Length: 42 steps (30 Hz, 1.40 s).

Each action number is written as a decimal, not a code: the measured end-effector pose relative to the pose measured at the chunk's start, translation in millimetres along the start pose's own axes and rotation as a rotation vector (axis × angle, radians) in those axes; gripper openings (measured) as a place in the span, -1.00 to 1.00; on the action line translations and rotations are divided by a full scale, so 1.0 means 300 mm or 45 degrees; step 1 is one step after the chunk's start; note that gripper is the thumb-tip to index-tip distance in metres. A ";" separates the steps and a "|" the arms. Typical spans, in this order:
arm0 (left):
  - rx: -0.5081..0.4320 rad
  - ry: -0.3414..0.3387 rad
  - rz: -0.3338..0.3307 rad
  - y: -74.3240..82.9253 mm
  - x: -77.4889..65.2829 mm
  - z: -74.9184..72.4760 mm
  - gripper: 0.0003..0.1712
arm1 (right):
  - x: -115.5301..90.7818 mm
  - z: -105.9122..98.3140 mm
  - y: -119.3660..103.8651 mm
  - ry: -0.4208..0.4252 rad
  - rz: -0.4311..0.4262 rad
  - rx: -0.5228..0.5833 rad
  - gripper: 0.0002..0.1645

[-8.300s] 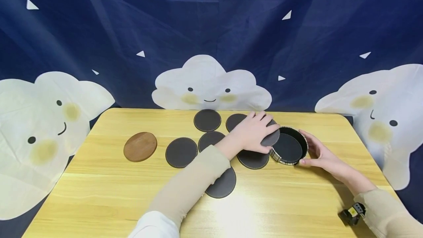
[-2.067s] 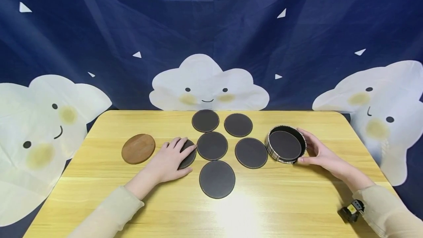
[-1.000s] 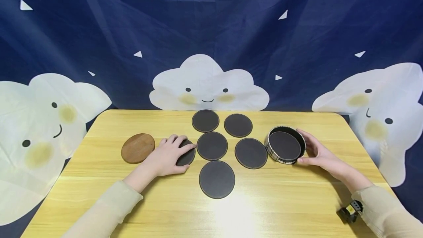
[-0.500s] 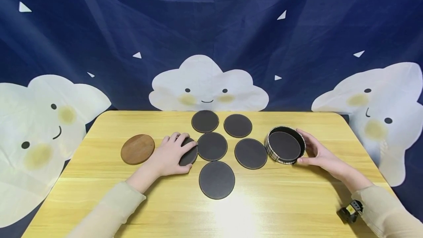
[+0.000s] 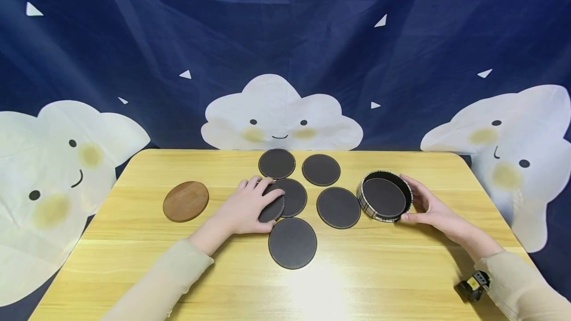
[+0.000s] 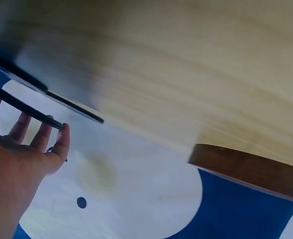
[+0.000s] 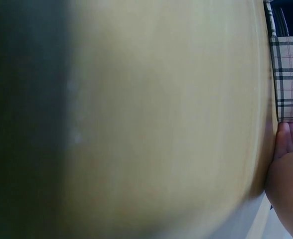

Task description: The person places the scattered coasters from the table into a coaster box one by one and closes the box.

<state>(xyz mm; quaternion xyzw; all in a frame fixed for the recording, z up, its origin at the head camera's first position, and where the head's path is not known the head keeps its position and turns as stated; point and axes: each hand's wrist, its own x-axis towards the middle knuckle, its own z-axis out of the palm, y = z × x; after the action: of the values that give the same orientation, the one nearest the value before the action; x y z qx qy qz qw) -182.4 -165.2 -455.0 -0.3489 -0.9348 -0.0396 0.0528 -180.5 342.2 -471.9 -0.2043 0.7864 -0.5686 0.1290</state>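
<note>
So your left hand (image 5: pixel 243 208) has moved right since half a second ago, and the black coaster (image 5: pixel 273 207) has gone with it, from beside the middle coaster (image 5: pixel 295 197) to over its left part. You've got it pinched at the rim, thumb on the near side and fingers round the far side, and the left wrist view shows it held up off the table (image 5: pixel 379 261) with a gap to the discs there.

Looks-wise it's a thin, round, matte dark disc; the matching near coaster (image 5: pixel 292 243) and right coaster (image 5: pixel 338 207) show a pale orange stitched line round the edge. Your right hand is (image 5: pixel 434 214) gripping the right side of the round box (image 5: pixel 363 205), same as before, and a dark disc (image 5: pixel 384 197) lies inside.

For markings, the box's outer wall is beige plaid with black and thin pink lines. The yellow patch on the black device (image 5: pixel 473 285) by your right wrist is too small to read. The brown wooden disc (image 5: pixel 186 202) sits well off to the left.
</note>
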 end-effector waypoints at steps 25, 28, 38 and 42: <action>0.057 -0.068 0.191 0.151 0.196 0.003 -0.16 | 0.004 0.000 0.002 0.005 -0.023 -0.010 0.19; 0.062 -0.062 0.210 0.176 0.223 0.004 -0.15 | 0.003 0.002 0.000 0.007 -0.032 -0.004 0.19; 0.148 -0.083 0.292 0.242 0.324 -0.002 -0.13 | 0.005 0.002 -0.001 0.010 -0.032 -0.007 0.19; 0.183 -0.085 0.320 0.268 0.364 -0.018 -0.13 | 0.006 0.000 0.003 0.012 -0.036 -0.007 0.20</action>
<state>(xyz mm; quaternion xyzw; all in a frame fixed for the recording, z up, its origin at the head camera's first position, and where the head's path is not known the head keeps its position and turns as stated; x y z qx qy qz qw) -211.1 -34.4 -433.0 -0.4595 -0.8855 0.0458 0.0510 -182.2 341.7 -472.8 -0.2131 0.7855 -0.5691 0.1167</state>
